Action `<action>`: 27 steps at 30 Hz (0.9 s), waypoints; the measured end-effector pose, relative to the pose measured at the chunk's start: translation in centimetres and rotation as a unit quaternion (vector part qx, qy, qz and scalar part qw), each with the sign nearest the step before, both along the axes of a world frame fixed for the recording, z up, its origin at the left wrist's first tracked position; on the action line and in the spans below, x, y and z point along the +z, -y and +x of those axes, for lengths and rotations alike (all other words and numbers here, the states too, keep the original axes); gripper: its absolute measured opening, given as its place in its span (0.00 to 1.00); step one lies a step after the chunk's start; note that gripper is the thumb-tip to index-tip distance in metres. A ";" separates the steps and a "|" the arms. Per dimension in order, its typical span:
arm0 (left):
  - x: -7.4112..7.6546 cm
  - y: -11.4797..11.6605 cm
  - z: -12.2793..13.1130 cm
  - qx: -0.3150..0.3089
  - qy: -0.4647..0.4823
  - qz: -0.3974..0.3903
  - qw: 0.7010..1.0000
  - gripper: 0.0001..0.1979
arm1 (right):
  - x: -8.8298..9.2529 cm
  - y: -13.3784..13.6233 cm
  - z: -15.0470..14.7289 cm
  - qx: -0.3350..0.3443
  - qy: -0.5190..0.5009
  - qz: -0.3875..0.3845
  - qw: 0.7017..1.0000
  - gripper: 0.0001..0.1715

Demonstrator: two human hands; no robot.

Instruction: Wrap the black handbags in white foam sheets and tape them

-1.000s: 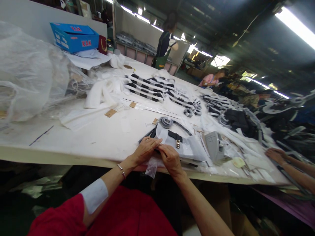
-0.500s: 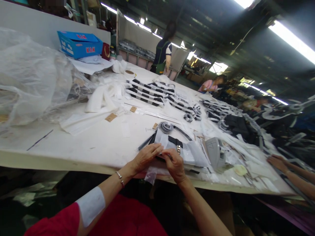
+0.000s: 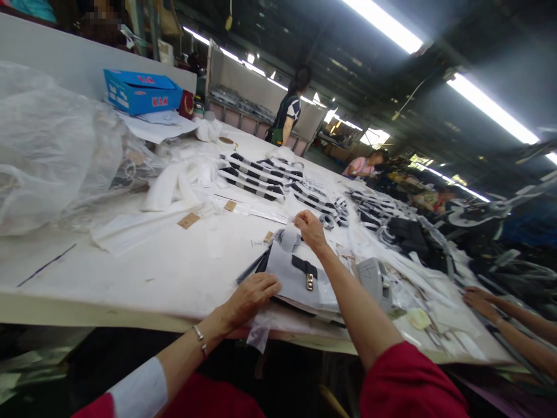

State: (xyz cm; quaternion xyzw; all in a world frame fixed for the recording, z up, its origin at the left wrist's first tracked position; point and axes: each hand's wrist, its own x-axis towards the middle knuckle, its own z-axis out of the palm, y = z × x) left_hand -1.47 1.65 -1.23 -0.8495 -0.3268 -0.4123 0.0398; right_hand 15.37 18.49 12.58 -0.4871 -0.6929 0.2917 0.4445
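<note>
A grey handbag (image 3: 285, 268) lies on the worktable in front of me, with a black strap tab (image 3: 300, 265) and a gold-coloured clasp (image 3: 309, 281) on its front. My left hand (image 3: 252, 295) rests on the bag's near left edge, fingers stretched out and lying flat. Above the bag's far side, my right hand (image 3: 310, 227) pinches the upper end of a pale translucent strip (image 3: 288, 237). The strip runs down from my fingertips to the bag. Clear plastic film (image 3: 260, 332) hangs over the table edge below my left hand.
A grey tape dispenser (image 3: 373, 283) stands right of the bag. Black-and-white striped straps (image 3: 252, 177) lie farther back. A blue box (image 3: 141, 93) and crumpled plastic (image 3: 56, 151) are at left. A co-worker's hands (image 3: 481, 303) are at the right edge.
My right hand has moved up and away from my left hand, lifting the pale strip off the bag's front. My left hand stays at the bag's near edge.
</note>
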 end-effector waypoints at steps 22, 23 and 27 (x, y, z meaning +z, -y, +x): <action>-1.1 0.1 0.3 0.034 0.038 -0.024 0.998 0.23 | -6.4 19.0 2.7 0.076 0.219 0.222 0.947 0.09; -1.0 0.1 0.2 0.032 0.030 -0.025 0.999 0.24 | -7.3 19.5 2.5 0.064 0.209 0.237 0.947 0.09; -0.3 0.1 -0.2 0.009 -0.031 -0.028 0.999 0.20 | -9.2 20.0 2.3 0.029 0.171 0.273 0.946 0.09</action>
